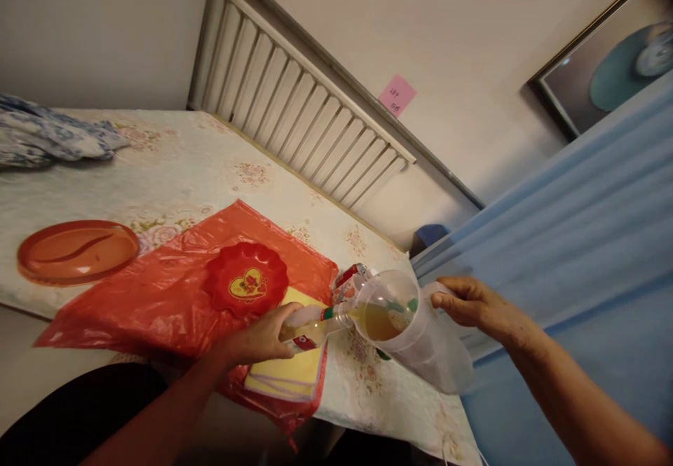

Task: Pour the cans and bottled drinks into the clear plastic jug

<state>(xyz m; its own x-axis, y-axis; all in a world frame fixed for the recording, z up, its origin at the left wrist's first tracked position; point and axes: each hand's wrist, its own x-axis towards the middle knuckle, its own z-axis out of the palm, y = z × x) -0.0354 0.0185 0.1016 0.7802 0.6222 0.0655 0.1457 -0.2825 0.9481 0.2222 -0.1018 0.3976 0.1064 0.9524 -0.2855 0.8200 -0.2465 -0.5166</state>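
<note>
My left hand [268, 333] is wrapped round a clear glass bottle [310, 333] with a red-and-white label and a green band at its neck. The bottle is tipped, its mouth at the rim of a translucent plastic pitcher [436, 354]. Yellowish liquid [381, 322] shows inside the pitcher, which leans toward the bottle. By its handle, my right hand [467, 301] grips the pitcher. Below the bottle lies a folded yellow cloth [289, 375] on a red plastic sheet [158, 298]. Just behind the pitcher's rim stands a red can [351, 275], partly hidden.
A red scalloped dish [221, 280] sits on the sheet. Farther left are an orange oval tray [78, 273] and a blue-and-white cloth [52, 136]. The flowered tablecloth [210, 165] reaches the wall by a radiator [294, 94]. A blue curtain [594, 228] hangs close on the right.
</note>
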